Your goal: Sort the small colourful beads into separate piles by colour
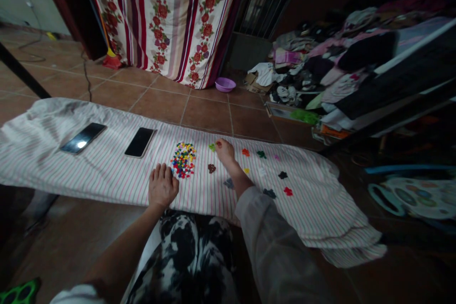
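My left hand (163, 186) lies palm down on the striped cloth (117, 180), fingers stretched out. Just beyond its fingertips is a pile of small mixed-colour pieces (184, 159), perhaps beads. My right hand (225, 153) is at the light green cluster (212, 147), its fingertips pinched together; what they hold, if anything, is too small to make out. Nearer me lies a brown cluster (211, 168). Right of that hand are separate small clusters: orange (245, 152), dark green (261, 154), yellow (246, 170), white (262, 171), black (282, 175) and red (288, 191). A grey cluster (228, 183) sits beside my right forearm.
Two phones, one dark (139, 142) and one with a glare spot (83, 137), rest on the cloth's left half. Past the table, a purple basin (225, 85) stands on the tiled floor before a flowered curtain (164, 19). Clothes (320, 52) are heaped at right.
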The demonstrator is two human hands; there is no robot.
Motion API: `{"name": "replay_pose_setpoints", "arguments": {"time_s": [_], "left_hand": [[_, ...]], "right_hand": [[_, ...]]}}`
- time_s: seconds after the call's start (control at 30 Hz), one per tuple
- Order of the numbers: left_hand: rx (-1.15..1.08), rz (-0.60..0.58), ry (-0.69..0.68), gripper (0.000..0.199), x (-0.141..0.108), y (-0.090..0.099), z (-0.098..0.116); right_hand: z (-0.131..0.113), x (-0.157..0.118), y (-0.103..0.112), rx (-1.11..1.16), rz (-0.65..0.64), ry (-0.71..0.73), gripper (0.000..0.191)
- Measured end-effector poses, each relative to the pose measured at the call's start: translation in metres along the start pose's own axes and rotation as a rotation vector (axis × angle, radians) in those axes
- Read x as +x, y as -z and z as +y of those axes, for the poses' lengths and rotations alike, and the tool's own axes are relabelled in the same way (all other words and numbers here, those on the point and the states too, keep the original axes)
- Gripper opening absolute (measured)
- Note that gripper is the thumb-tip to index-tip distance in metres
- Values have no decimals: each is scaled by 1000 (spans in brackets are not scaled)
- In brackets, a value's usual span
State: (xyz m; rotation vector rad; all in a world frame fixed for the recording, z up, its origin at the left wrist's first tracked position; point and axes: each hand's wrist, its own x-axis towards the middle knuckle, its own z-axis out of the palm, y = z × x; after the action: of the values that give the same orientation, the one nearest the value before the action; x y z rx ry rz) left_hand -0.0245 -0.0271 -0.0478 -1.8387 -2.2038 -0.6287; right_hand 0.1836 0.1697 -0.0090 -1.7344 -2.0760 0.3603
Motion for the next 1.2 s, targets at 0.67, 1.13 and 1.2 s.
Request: {"name": "replay_pose_setpoints", "arguments": {"time_s": [0.67,1.13,1.2], "left_hand": [[37,24,-13,42,0,-1,0],[-7,-1,6,41,1,1,1],[-4,-6,8,41,2,2,1]], "right_hand": [[10,13,-16,-126,-63,21,29],[14,8,-22,3,22,73,36],[15,6,-20,19,34,92,36]]}}
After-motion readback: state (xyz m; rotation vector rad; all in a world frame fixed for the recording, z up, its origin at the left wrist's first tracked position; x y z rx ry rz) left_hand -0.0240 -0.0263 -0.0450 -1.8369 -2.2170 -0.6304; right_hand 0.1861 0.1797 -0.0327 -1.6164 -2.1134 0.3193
